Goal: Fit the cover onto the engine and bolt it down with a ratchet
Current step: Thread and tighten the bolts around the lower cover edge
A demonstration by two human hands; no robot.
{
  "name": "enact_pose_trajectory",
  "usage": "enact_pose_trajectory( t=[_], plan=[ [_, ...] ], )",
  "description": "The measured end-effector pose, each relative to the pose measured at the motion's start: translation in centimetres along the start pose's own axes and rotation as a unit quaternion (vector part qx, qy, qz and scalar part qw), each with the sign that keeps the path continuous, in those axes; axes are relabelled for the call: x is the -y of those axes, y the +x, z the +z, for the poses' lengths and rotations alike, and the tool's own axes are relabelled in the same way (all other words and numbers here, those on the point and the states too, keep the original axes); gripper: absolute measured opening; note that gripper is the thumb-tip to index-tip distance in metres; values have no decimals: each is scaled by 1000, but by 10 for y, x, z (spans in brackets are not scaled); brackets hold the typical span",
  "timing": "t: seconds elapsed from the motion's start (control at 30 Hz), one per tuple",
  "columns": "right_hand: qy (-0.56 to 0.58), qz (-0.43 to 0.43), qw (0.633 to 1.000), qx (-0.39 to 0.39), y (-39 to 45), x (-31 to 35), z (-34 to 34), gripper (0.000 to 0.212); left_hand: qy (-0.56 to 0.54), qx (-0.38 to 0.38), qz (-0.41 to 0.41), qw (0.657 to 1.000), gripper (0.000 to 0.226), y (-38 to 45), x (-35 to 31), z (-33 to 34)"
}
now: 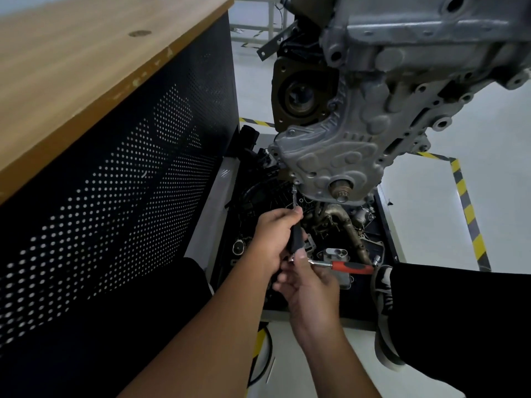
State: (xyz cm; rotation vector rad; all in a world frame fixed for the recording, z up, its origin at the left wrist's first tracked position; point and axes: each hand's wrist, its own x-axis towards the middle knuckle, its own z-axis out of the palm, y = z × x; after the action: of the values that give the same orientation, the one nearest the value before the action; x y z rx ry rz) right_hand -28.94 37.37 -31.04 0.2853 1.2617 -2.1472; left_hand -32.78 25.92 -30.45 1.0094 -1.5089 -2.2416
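The grey cast cover sits against the front of the engine, which hangs on a stand. A thin extension bar runs from a bolt at the cover's lower left edge down into my hands. My left hand grips the black handle part of the bar. My right hand holds the head end of the ratchet, whose red and black handle points to the right. The crank stub pokes out of the cover's lower end.
A wooden-topped bench with a black perforated side panel stands close on the left. Below the engine, a tray holds several loose engine parts. My shoe and black trouser leg are at the right. Yellow-black tape marks the floor.
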Motion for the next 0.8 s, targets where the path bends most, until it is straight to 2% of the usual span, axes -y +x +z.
enact_pose_trajectory(
  t=[0.13,0.3,0.33,0.4,0.43,0.47,0.5,0.53,0.57,0.6,0.63,0.7,0.8],
  plan=[
    [-136,-109,984,-34,0,-9,-10,28,-1,-11,0,1000,28,1,2,2],
    [-262,-182,946,-64,1,-11,-9,22,9,-28,4,1000,31,1,1,4],
    [-321,-215,919,-73,3,-10,-10,20,15,-31,9,999,30,1,2,4],
    [-465,-288,834,-74,9,-6,-12,15,42,-36,24,998,28,2,5,5],
    [-503,-301,808,-66,12,-3,-12,12,56,-39,29,997,28,3,6,4],
    [-507,-291,809,-58,12,-2,-12,11,61,-42,29,997,28,3,7,4],
    [-484,-262,833,-54,9,-3,-10,12,59,-41,24,997,28,3,7,4],
    [-417,-215,881,-53,7,-4,-9,14,55,-34,16,998,28,3,6,3],
    [-300,-145,941,-49,5,-5,-5,16,47,-24,4,999,28,3,4,2],
    [-160,-65,984,-33,1,-4,0,18,35,-11,-12,999,26,2,1,1],
    [-31,2,999,-16,-1,-2,4,21,21,6,-32,999,23,2,-3,-1],
    [115,79,990,5,-2,0,6,31,24,46,-65,997,20,1,-8,-5],
    [114,104,987,39,-2,1,4,35,51,59,-55,995,22,1,-9,-9]
  ],
)
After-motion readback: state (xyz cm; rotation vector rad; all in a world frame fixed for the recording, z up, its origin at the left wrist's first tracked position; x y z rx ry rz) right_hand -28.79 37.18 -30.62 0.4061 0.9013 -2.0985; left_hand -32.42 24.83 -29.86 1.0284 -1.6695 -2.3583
